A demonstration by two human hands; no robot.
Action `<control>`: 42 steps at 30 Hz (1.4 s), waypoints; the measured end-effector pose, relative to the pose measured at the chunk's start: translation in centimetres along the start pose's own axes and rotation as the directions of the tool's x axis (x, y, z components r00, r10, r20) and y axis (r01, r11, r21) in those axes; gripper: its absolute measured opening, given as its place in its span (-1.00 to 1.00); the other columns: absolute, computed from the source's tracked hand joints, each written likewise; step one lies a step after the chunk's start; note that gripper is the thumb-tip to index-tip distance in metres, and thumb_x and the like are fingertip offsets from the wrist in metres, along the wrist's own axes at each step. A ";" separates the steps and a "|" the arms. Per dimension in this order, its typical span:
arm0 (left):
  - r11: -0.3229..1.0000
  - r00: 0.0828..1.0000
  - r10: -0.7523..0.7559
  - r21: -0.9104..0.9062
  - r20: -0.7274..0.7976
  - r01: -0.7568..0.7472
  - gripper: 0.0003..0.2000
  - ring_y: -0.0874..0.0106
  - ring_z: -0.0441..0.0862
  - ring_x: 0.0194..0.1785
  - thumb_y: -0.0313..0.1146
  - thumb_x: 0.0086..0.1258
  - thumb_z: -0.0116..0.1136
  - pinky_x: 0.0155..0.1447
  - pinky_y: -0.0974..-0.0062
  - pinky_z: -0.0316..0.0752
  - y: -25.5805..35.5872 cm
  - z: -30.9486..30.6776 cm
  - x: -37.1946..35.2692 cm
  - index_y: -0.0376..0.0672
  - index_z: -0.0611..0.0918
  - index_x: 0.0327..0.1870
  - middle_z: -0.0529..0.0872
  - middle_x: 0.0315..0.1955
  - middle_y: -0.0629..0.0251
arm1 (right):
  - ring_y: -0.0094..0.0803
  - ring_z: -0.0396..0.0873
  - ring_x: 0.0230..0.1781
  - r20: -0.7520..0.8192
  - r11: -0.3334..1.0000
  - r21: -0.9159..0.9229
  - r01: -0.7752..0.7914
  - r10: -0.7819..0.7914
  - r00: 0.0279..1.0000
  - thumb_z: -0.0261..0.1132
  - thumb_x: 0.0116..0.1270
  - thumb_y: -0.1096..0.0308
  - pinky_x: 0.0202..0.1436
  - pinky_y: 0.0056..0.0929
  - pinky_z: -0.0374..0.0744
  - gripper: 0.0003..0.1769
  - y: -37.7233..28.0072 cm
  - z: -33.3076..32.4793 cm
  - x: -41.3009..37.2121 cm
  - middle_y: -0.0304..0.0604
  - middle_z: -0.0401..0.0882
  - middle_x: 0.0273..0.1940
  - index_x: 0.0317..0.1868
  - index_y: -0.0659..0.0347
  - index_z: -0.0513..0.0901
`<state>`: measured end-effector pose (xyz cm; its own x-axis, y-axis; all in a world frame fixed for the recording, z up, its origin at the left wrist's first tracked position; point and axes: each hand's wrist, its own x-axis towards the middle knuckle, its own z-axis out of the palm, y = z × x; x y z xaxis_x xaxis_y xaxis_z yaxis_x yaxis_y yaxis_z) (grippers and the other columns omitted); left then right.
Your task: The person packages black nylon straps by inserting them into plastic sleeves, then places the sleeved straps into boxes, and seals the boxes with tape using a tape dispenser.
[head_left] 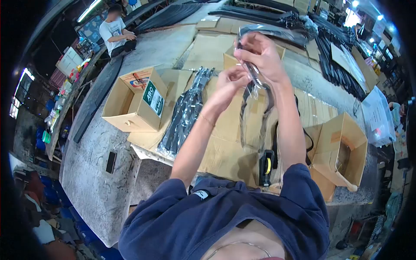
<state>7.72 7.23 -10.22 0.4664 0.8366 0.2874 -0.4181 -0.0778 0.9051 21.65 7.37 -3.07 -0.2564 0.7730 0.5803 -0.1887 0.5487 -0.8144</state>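
Over the cardboard-covered table, my right hand (pixel 262 54) is raised with its fingers closed around the upper end of a black strap in a clear plastic sleeve (pixel 269 102). Just below and left of it, my left hand (pixel 233 79) pinches the same sleeve near its middle. Two dark lengths hang down from between the hands. On the left lies a bundle of black strips in clear plastic (pixel 186 108). A black buckle with a yellow part (pixel 267 167) rests below my right forearm, with black webbing beside it.
An open cardboard box (pixel 134 102) with a green label stands at left, another open box (pixel 340 149) at right. A dark phone-like slab (pixel 111 162) lies on the grey table. Long black strips (pixel 336 60) are piled at far right. A co-worker (pixel 115 32) sits at far left.
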 end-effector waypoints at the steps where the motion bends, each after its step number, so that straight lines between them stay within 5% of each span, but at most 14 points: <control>1: 1.000 1.000 0.014 0.000 0.000 -0.014 -0.80 0.59 0.57 -0.15 -0.47 0.33 0.18 0.00 0.55 0.45 0.5 0.1 0.0 -0.36 0.61 -0.08 0.68 -0.26 0.38 | -0.51 0.54 -0.27 -0.012 0.968 -0.251 0.003 -0.007 1.000 0.37 0.18 0.58 -0.18 -0.55 0.55 -0.68 -0.4 -0.2 1.2 -0.19 0.58 -0.16 -0.06 0.22 0.53; 3: 0.959 0.942 0.201 0.250 -0.270 -0.133 -0.71 0.50 0.58 -0.06 -0.49 0.35 0.13 0.13 0.53 0.42 0.9 0.4 -0.6 -0.40 0.55 0.05 0.65 -0.12 0.26 | -0.48 0.57 -0.30 -0.045 0.940 -0.324 0.106 -0.127 0.991 0.38 0.15 0.53 -0.19 -0.53 0.54 -0.69 1.0 -0.5 2.6 -0.18 0.62 -0.21 -0.09 0.26 0.56; 5: 0.982 0.963 0.166 0.122 -0.212 -0.142 -0.71 0.52 0.57 -0.04 -0.50 0.34 0.15 0.12 0.56 0.43 1.5 0.6 -1.3 -0.41 0.54 0.05 0.65 -0.12 0.22 | -0.45 0.59 -0.33 -0.072 0.900 -0.388 0.199 -0.245 0.967 0.40 0.12 0.48 -0.21 -0.50 0.54 -0.70 1.7 -1.2 3.8 -0.18 0.65 -0.26 -0.11 0.31 0.59; 7: 0.990 0.974 0.120 0.098 -0.193 -0.103 -0.72 0.54 0.57 -0.06 -0.52 0.33 0.18 0.07 0.59 0.46 1.0 1.0 -1.9 -0.41 0.55 0.03 0.65 -0.12 0.20 | -0.59 0.50 -0.30 0.054 0.486 -0.873 -0.039 0.176 0.983 0.35 0.28 0.31 -0.15 -0.53 0.53 -0.72 0.1 -0.3 4.6 -0.32 0.61 -0.14 -0.05 0.23 0.60; 9: 0.987 0.974 0.065 0.158 -0.216 -0.031 -0.74 0.52 0.62 -0.11 -0.54 0.31 0.19 0.03 0.58 0.50 0.6 -0.3 -2.1 -0.42 0.55 0.00 0.68 -0.15 0.20 | -0.60 0.48 -0.27 0.117 0.563 -0.823 -0.076 0.299 0.947 0.34 0.29 0.14 -0.15 -0.54 0.51 -0.67 0.7 -1.4 4.2 -0.38 0.62 -0.21 -0.11 0.22 0.62; 11: 0.994 0.983 0.016 0.110 -0.186 0.005 -0.76 0.48 0.68 -0.18 -0.58 0.31 0.17 -0.01 0.58 0.54 0.3 -1.2 -2.4 -0.43 0.55 -0.02 0.70 -0.20 0.19 | -0.60 0.47 -0.27 -0.044 0.818 -0.506 -0.273 0.291 0.956 0.34 0.30 0.09 -0.20 -0.58 0.49 -0.65 0.6 -1.5 1.9 -0.36 0.61 -0.31 -0.11 0.21 0.63; 13: 0.992 0.974 0.009 0.128 -0.227 0.021 -0.77 0.45 0.71 -0.22 -0.64 0.31 0.11 -0.04 0.58 0.56 -1.0 -2.4 -2.3 -0.42 0.54 -0.02 0.72 -0.24 0.18 | -0.60 0.50 -0.27 -0.172 0.847 -0.389 -0.363 0.320 0.932 0.28 0.36 0.08 -0.23 -0.60 0.49 -0.65 1.8 -1.7 -1.1 -0.33 0.60 -0.35 -0.14 0.24 0.63; 15: 0.986 0.981 0.021 0.167 -0.195 0.012 -0.78 0.44 0.71 -0.21 -0.67 0.32 0.09 -0.07 0.58 0.58 -1.4 -2.9 -2.8 -0.43 0.54 -0.03 0.72 -0.21 0.15 | -0.64 0.52 -0.32 -0.140 0.769 -0.237 -0.593 0.577 0.804 0.36 0.29 0.19 -0.30 -0.63 0.48 -0.63 3.3 -2.1 -3.6 -0.24 0.64 -0.31 -0.11 0.37 0.64; 20: 0.994 0.983 -0.046 0.090 -0.177 0.063 -0.81 0.44 0.71 -0.24 -0.60 0.33 0.13 -0.09 0.57 0.59 -2.3 -2.9 -3.7 -0.41 0.55 -0.06 0.72 -0.23 0.14 | -0.61 0.55 -0.27 -0.188 0.874 -0.057 -0.483 0.466 0.865 0.39 0.25 0.32 -0.20 -0.64 0.51 -0.65 5.1 -1.4 -7.5 -0.17 0.65 -0.23 -0.07 0.43 0.62; 23: 0.970 0.957 -0.204 -0.176 -0.205 0.169 -0.83 0.53 0.67 -0.27 -0.55 0.30 0.20 -0.14 0.65 0.53 -2.2 -2.5 -4.0 -0.41 0.61 -0.13 0.71 -0.30 0.23 | -0.58 0.57 -0.24 -0.203 0.914 -0.006 -0.405 0.396 0.896 0.38 0.24 0.39 -0.14 -0.61 0.52 -0.67 5.1 -0.9 -8.8 -0.17 0.65 -0.21 -0.05 0.42 0.63; 25: 0.981 0.960 -0.188 0.009 -0.207 0.194 -0.84 0.53 0.67 -0.29 -0.49 0.32 0.22 -0.14 0.62 0.54 -1.7 -2.0 -4.1 -0.41 0.64 -0.17 0.71 -0.31 0.23 | -0.57 0.57 -0.23 -0.226 0.910 -0.009 -0.415 0.403 0.887 0.37 0.25 0.41 -0.12 -0.60 0.53 -0.69 4.7 -0.6 -9.2 -0.17 0.65 -0.21 -0.04 0.41 0.62; 28: 0.986 0.972 -0.157 0.036 -0.178 0.166 -0.84 0.52 0.66 -0.29 -0.51 0.31 0.22 -0.14 0.59 0.55 -2.1 -2.3 -4.1 -0.42 0.65 -0.17 0.71 -0.32 0.23 | -0.56 0.58 -0.24 -0.307 0.844 0.156 -0.513 0.535 0.787 0.38 0.24 0.46 -0.12 -0.58 0.55 -0.72 4.5 -0.3 -9.3 -0.20 0.66 -0.22 -0.06 0.39 0.64; 37: 0.983 0.970 -0.104 0.127 -0.219 0.134 -0.85 0.52 0.67 -0.27 -0.53 0.31 0.21 -0.12 0.60 0.54 -2.4 -1.6 -5.1 -0.40 0.65 -0.15 0.73 -0.31 0.25 | -0.56 0.60 -0.29 -0.381 0.913 -0.125 -0.389 0.318 0.869 0.37 0.24 0.47 -0.14 -0.61 0.58 -0.77 5.1 -0.3 -10.8 -0.19 0.67 -0.29 -0.11 0.40 0.65; 42: 0.969 0.969 -0.111 0.194 -0.220 0.155 -0.79 0.59 0.63 -0.25 -0.55 0.30 0.22 -0.12 0.63 0.55 -3.0 -1.2 -5.4 -0.41 0.64 -0.08 0.72 -0.29 0.26 | -0.59 0.58 -0.22 -0.355 0.847 0.041 -0.530 0.508 0.785 0.36 0.27 0.42 -0.07 -0.61 0.53 -0.78 4.1 0.0 -11.1 -0.23 0.67 -0.25 -0.12 0.37 0.66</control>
<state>5.50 3.65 -14.84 0.3265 0.9389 0.1092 -0.1820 -0.0509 0.9820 23.74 1.05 -12.83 0.0390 0.9984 0.0399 -0.0628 0.0423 -0.9971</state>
